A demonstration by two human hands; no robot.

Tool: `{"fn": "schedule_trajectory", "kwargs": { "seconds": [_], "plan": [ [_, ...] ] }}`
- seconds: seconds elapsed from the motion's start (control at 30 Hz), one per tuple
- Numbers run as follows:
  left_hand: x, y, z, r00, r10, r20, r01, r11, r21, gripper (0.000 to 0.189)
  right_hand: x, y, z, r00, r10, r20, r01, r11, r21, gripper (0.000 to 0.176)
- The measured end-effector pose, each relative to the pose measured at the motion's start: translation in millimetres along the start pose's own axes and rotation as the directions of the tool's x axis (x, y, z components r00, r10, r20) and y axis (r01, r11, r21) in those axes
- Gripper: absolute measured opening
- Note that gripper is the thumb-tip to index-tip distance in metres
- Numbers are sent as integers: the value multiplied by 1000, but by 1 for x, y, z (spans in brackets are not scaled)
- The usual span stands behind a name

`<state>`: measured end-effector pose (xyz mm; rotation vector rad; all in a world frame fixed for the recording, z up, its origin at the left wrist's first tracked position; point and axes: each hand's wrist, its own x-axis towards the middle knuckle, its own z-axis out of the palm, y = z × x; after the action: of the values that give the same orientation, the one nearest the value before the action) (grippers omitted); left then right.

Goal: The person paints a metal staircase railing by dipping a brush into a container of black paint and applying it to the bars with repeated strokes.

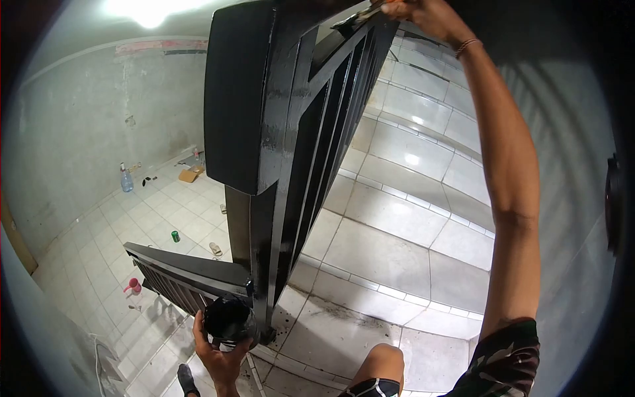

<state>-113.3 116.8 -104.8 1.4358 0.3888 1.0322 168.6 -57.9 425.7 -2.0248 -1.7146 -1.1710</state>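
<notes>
My left hand [221, 364] is wrapped round a small can of black paint [230, 323], its open mouth facing up, low beside the foot of the railing. Stretched out to the top of the view, my right hand [424, 18] grips a paintbrush [357, 21] with dark bristles. Those bristles are right at the upper part of a glossy black stair railing [274, 132], which has slanting bars and a thick post panel. The brush's handle is mostly covered by my fingers.
Tiled stairs [397, 205] climb on the right of the railing. A lower black rail section [182, 264] juts left. On the tiled floor are a bottle [126, 178], a green can [175, 236], a pink mug [133, 285], a slipper [215, 249] and cardboard [190, 174].
</notes>
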Motion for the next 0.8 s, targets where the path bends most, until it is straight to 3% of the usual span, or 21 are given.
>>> {"fn": "schedule_trajectory", "kwargs": {
  "seconds": [0.03, 0.07, 0.13, 0.2, 0.27, 0.3, 0.33, 0.4, 0.43, 0.57, 0.63, 0.8],
  "plan": [
    [1, 0, 0, 1000, -4, -7, 4, 1000, -11, 100, 0, -4, -7, 992, 119, 29, -122, 984, 131, 23],
    [1, 1, 1, 1000, -8, -6, 8, 1000, -11, 100, 1, -5, -8, 992, 121, 32, -124, 984, 131, 23],
    [1, 4, 1, 999, -33, 4, 33, 999, -24, 100, 1, -9, -7, 1000, 25, -13, -26, 993, -118, 22],
    [0, 3, 1, 999, -41, 9, 41, 999, -23, 100, 0, -3, 2, 999, 52, -6, -52, 983, -173, 22],
    [0, 3, 0, 999, -41, 7, 42, 999, -19, 100, 2, 12, 14, 992, -121, 26, 123, 957, -264, 23],
    [-1, 3, 0, 999, -37, 2, 37, 999, -2, 100, 2, 10, 14, 996, -83, 32, 86, 988, -130, 21],
    [-1, 4, 0, 999, -33, -3, 33, 999, 13, 100, 1, 6, 10, 996, -83, 31, 86, 988, -130, 21],
    [0, 4, -1, 1000, -31, -2, 31, 999, 15, 100, -1, -2, -4, 965, 240, 103, -255, 950, 178, 19],
    [0, 3, -1, 1000, -29, 2, 29, 999, 18, 100, -2, -4, -7, 978, 205, 23, -204, 945, 256, 18],
    [1, 3, 1, 1000, -25, -12, 25, 1000, 9, 99, 0, 0, -11, 968, 244, -56, -228, 953, 200, 19],
    [1, 7, 2, 1000, -13, -17, 13, 1000, 24, 98, 4, 5, -2, 986, 162, 26, -162, 987, -7, 18],
    [2, 9, 2, 1000, 5, -19, -4, 1000, 29, 98, 6, -15, -2, 978, 178, 108, -195, 964, 179, 20]
  ]
}}
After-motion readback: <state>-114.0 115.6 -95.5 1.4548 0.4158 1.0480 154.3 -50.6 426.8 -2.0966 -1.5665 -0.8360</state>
